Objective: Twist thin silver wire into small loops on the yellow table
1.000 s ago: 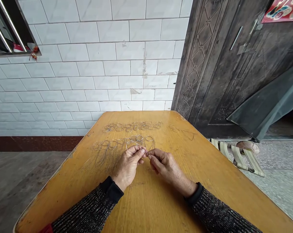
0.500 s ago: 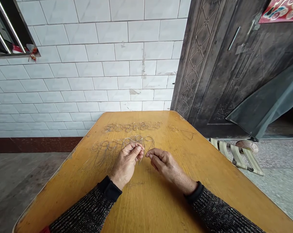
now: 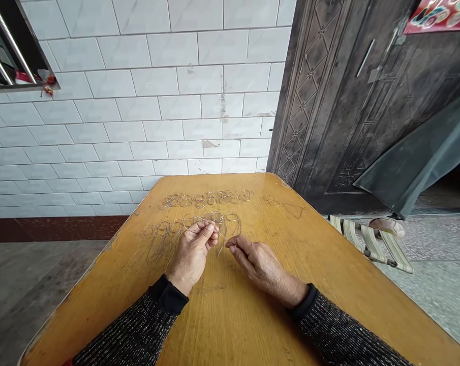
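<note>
My left hand [image 3: 193,249] pinches a thin wire [image 3: 222,235] between thumb and fingertips, above the wooden table [image 3: 230,315]. The same wire seems to run across to my right hand [image 3: 252,256], whose thumb and forefinger are closed on its end. Just beyond my hands lies a row of wire loops with long loose tails [image 3: 163,229]. Farther back is a second row of small wire rings [image 3: 207,199], lying close together. Part of the front row is hidden behind my left hand.
Two rings [image 3: 271,200] and a bent wire piece [image 3: 294,209] lie at the table's far right. A white tiled wall [image 3: 146,109] stands behind the table. To the right are a dark carved door [image 3: 329,101], a grey-green curtain [image 3: 412,157] and a strapped stool-like frame [image 3: 370,241] on the floor.
My left hand has moved a little left, and the gap between my hands has widened. The loop that stood up above my left fingers now shows less clearly. The view has shifted slightly.
</note>
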### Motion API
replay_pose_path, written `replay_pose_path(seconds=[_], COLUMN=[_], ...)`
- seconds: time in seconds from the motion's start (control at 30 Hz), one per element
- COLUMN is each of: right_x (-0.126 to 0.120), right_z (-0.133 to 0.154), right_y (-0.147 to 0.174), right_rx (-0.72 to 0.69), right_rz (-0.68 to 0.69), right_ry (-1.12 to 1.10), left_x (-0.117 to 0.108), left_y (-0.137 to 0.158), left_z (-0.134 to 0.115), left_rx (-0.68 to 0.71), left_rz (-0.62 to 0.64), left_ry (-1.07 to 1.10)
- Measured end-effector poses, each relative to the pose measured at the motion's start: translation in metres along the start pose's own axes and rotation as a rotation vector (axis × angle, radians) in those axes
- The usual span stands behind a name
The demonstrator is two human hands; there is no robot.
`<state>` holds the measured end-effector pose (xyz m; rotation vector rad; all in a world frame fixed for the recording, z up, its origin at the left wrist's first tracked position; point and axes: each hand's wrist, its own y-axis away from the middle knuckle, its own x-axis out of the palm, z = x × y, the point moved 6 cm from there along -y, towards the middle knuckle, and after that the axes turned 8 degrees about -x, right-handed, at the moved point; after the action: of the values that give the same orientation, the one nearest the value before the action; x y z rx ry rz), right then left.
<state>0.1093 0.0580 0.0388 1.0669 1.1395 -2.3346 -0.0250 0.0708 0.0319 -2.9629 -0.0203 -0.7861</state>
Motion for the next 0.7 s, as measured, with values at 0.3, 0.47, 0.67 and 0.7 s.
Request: replay_pose_path(seconds=[0.3, 0.47, 0.67, 0.7], right_x=[0.005, 0.008, 0.003, 0.003], right_z=[0.007, 0.011, 0.016, 0.015], right_y=[0.002, 0.003, 0.002, 0.002], right_rx=[-0.218, -0.283, -0.234, -0.223], right_rz=[-0.032, -0.02, 0.011, 0.012], right_ry=[0.486, 0.486, 0.208, 0.191], left_x=[-0.002, 0.002, 0.011, 0.011], left_y=[0.0, 0.003, 0.007, 0.007], left_z=[0.004, 0.003, 0.005, 0.005], left_rx=[-0.029, -0.053, -0.071, -0.064], left_rz=[-0.033, 0.005, 0.124, 0.118], left_ry=[0.014, 0.025, -0.032, -0.034])
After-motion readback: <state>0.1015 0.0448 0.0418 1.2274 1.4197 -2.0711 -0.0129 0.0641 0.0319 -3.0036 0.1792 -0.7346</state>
